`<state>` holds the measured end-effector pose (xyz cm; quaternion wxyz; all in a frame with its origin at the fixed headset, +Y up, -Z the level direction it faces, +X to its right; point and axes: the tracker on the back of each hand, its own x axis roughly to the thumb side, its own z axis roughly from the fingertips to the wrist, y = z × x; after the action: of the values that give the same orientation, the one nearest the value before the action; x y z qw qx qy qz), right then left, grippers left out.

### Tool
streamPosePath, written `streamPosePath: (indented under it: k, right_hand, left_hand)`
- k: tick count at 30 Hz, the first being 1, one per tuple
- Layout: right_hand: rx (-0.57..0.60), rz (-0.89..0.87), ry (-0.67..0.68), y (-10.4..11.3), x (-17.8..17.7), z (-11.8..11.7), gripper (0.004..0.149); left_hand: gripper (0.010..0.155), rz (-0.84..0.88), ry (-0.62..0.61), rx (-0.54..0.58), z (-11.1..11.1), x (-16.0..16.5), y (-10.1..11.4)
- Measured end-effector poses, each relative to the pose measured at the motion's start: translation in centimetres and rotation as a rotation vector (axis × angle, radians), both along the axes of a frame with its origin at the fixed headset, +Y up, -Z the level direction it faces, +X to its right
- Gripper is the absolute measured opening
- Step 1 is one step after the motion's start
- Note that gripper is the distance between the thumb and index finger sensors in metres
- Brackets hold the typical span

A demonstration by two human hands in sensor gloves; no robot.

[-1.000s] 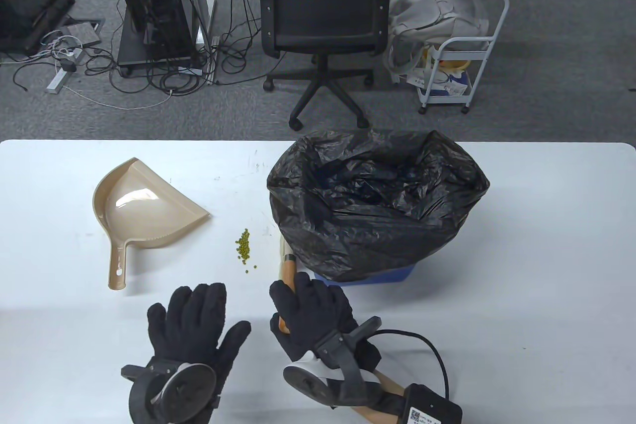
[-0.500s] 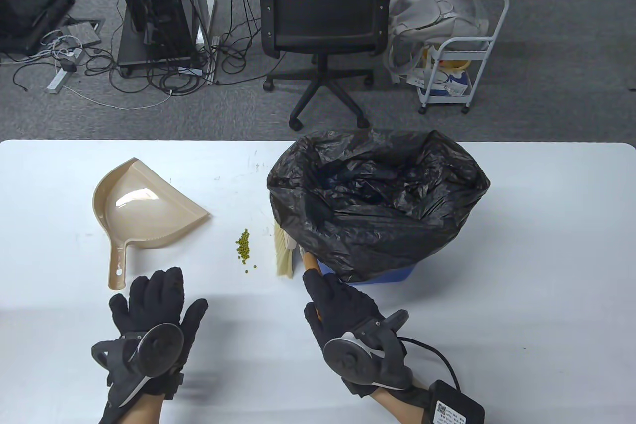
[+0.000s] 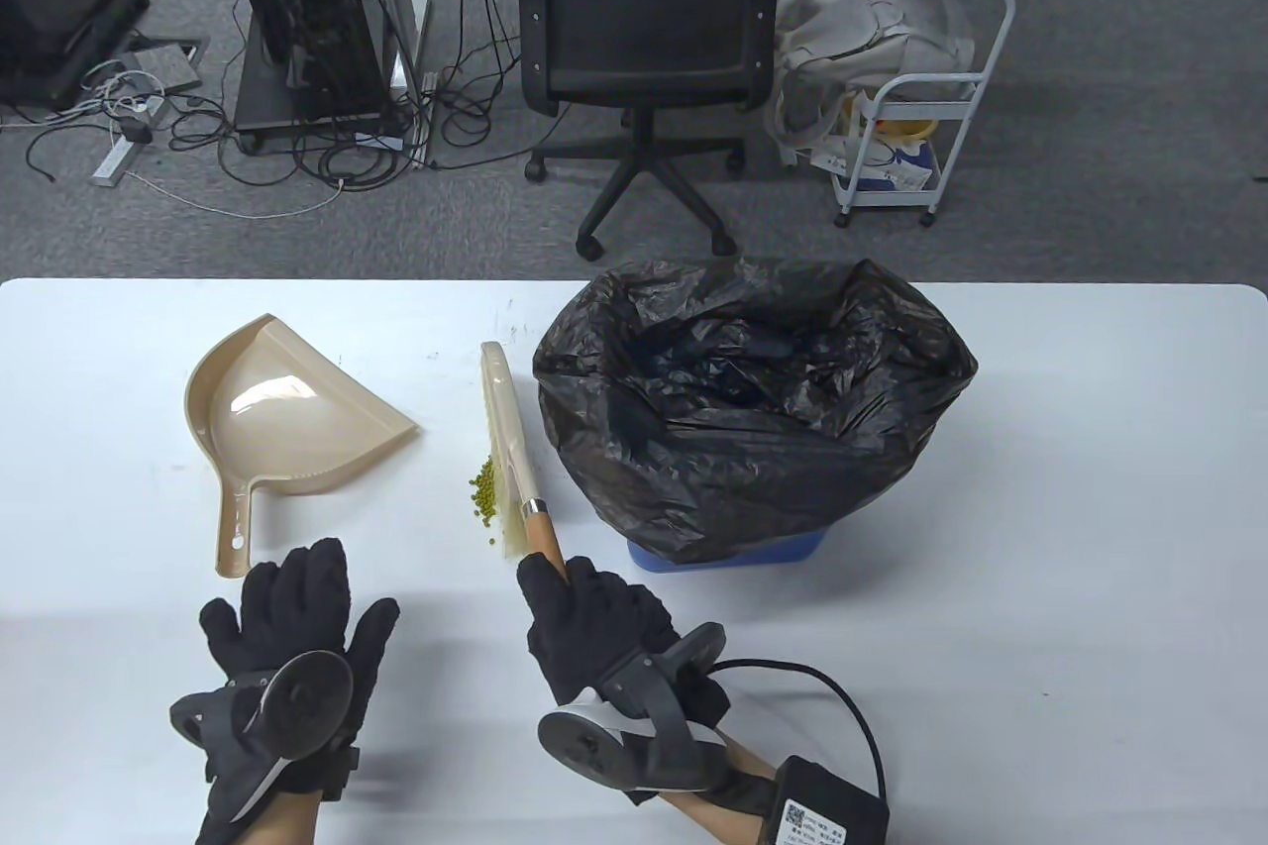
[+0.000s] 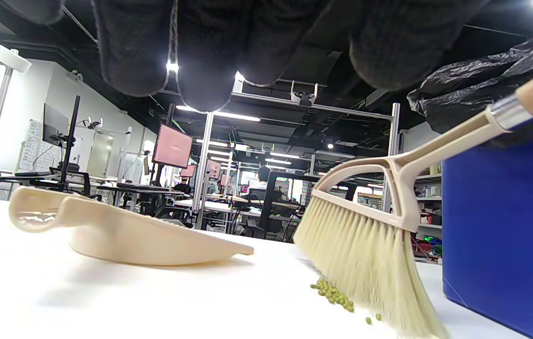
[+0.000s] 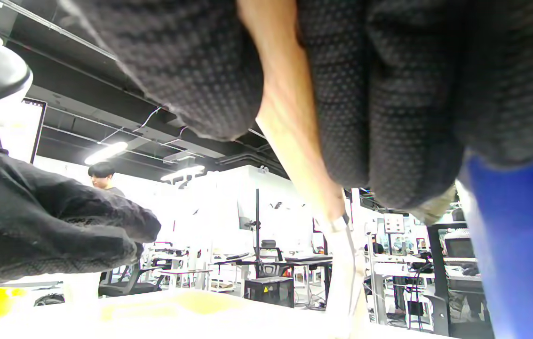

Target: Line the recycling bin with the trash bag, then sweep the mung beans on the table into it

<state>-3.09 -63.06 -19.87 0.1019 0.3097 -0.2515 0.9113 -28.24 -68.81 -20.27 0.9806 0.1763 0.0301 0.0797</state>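
Gripping brush [image 3: 515, 449] handle, right hand [image 3: 594, 632]; left hand [image 3: 292, 622] flat, released; left wrist view shows bristles touching mung beans [image 4: 334, 294].

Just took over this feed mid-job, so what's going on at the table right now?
The right hand holds the brush by its wooden handle, bristles down on the table against the small pile of mung beans. The left hand hovers open near the handle of the dustpan, which lies untouched. The blue bin is already lined with the black trash bag. No beans are in the dustpan.
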Motion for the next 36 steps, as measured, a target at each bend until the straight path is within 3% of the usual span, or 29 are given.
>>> streamPosePath:
  k: [9,18,25,32,36]
  right_hand:
    - [0.062,0.034,-0.008,0.2,-1.3,-0.3,0.057]
    - [0.078,0.001,-0.020,1.1,2.2,-0.1,0.057]
    - [0.110,0.024,-0.034,-0.1,3.5,0.2,0.057]
    - [0.098,0.027,-0.033,-0.3,4.1,0.2,0.056]
    - [0.079,0.011,-0.037,-0.1,4.5,0.0,0.056]
  left_hand:
    - [0.078,-0.009,0.015,-0.015,-0.1,0.1,-0.1]
    - [0.078,-0.022,0.032,-0.021,-0.2,0.3,-0.1]
    - [0.082,-0.009,0.084,-0.049,-0.4,-0.1,0.0]
    - [0.087,0.123,0.198,-0.103,-1.6,-4.2,0.8]
    - [0.089,0.110,0.298,-0.214,-3.6,-7.5,1.0]
